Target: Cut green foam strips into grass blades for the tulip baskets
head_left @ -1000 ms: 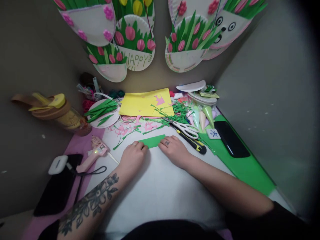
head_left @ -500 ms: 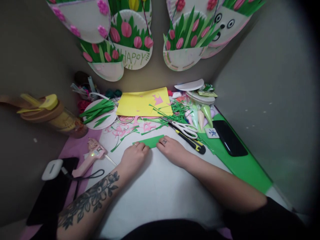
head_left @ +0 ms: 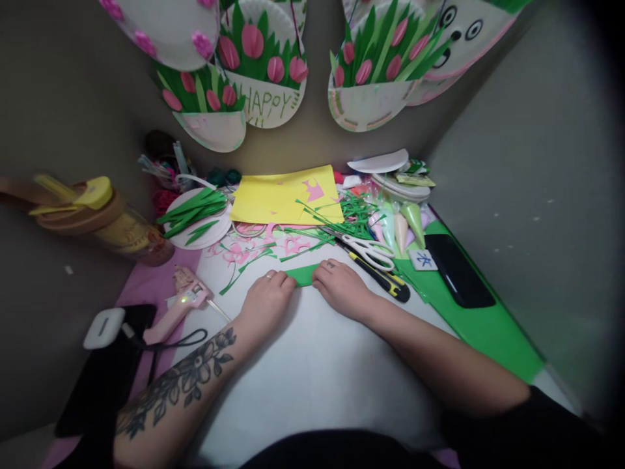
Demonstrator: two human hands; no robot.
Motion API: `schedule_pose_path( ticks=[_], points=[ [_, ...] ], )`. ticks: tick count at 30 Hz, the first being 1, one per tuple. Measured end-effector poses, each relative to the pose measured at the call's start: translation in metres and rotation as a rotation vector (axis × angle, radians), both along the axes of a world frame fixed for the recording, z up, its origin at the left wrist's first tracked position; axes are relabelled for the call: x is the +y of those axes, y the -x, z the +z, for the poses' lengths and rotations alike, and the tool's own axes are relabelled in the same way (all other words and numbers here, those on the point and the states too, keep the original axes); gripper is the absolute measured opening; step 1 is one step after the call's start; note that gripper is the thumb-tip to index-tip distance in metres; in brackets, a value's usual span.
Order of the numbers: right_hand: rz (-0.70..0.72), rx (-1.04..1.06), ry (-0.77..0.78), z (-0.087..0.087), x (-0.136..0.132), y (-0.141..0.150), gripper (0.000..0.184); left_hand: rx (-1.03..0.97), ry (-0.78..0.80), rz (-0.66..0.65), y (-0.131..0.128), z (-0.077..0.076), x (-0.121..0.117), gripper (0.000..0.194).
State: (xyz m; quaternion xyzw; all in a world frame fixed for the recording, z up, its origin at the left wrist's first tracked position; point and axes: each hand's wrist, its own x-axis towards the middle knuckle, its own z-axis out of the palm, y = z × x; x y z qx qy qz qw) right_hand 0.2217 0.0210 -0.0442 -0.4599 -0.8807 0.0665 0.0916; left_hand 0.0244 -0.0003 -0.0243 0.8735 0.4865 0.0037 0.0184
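A small folded piece of green paper [head_left: 303, 274] lies on the white table sheet [head_left: 312, 365] in the middle. My left hand [head_left: 266, 302] presses on its left end with fingers curled down on it. My right hand [head_left: 342, 289] covers its right end, fingers bent over the paper. Both hands hold the piece flat between them; only a short strip of green shows. White-handled scissors [head_left: 370, 250] and a black and yellow utility knife [head_left: 381, 276] lie just right of my right hand.
A pink glue gun [head_left: 181, 303] lies at left beside a black phone [head_left: 105, 374]. Yellow paper [head_left: 288, 197], green strips on a paper plate [head_left: 198, 218], pink scraps and paper cones [head_left: 403, 221] crowd the back. A green sheet [head_left: 483, 329] with a black phone [head_left: 458, 271] lies right. Paper-plate flower crafts hang on the wall.
My hands have drawn closer together over the green paper, so less of it shows. The view has shifted slightly.
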Motion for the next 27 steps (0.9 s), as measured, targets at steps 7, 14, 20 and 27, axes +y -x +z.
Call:
schedule_pose_path(
  ticks=[7, 14, 20, 27],
  points=[
    [-0.053, -0.014, 0.018, 0.003, 0.003, -0.003, 0.017, -0.094, 0.114, 0.111, 0.006, 0.007, 0.007, 0.018],
    [-0.125, -0.068, 0.012, 0.007, 0.007, -0.007, 0.018, -0.192, 0.199, 0.181, 0.011, 0.012, 0.013, 0.023],
    [-0.159, -0.087, -0.013, 0.006, 0.007, -0.010, 0.019, -0.208, 0.218, 0.207, 0.016, 0.013, 0.016, 0.019],
    [-0.193, -0.095, -0.024, 0.006, 0.006, -0.009, 0.019, -0.078, 0.172, 0.269, 0.016, 0.020, 0.012, 0.017]
  ],
)
